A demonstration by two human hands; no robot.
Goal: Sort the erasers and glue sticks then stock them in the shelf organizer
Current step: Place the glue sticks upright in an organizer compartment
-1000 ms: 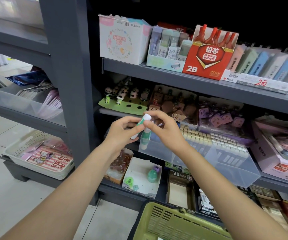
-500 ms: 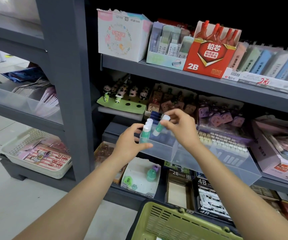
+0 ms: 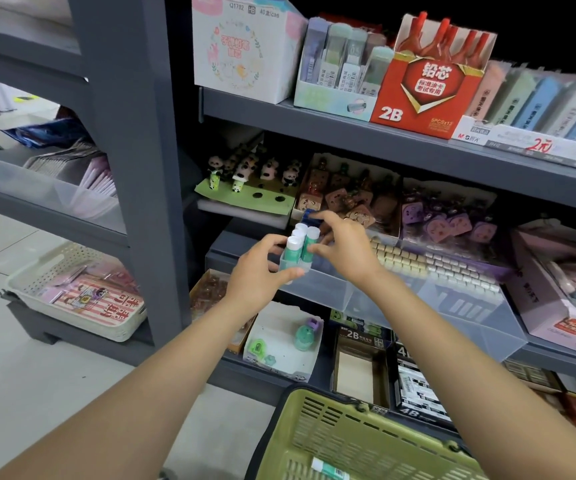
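Since the earlier frame, the green glue stick with a white cap (image 3: 311, 244) has been lowered from its tilted carry and is now stood upright in the left end of the clear plastic shelf organizer (image 3: 317, 289), at the centre of the frame, touching the other white-capped green glue sticks (image 3: 293, 251) already standing there. It is pinched near its lower body by the fingertips of the right hand (image 3: 343, 247), so the stick is judged set in place but not yet let go. The front left corner of the organizer is gripped by the left hand (image 3: 257, 271), its fingers curled around the clear wall, apparently to steady it.

As far as can be seen, roughly four glue sticks are stocked in that left compartment. Rows of small pale rectangular erasers (image 3: 432, 263) are lying in the organizer to the right of centre, so part of the eraser stock is judged done. One more white-and-green glue stick (image 3: 330, 470) is seen lying in the olive-green plastic basket (image 3: 366, 441) at the bottom of the frame, so at least that piece is left to be shelved. Most of the basket is cut off by the frame edge, and what else remains in it cannot be told.
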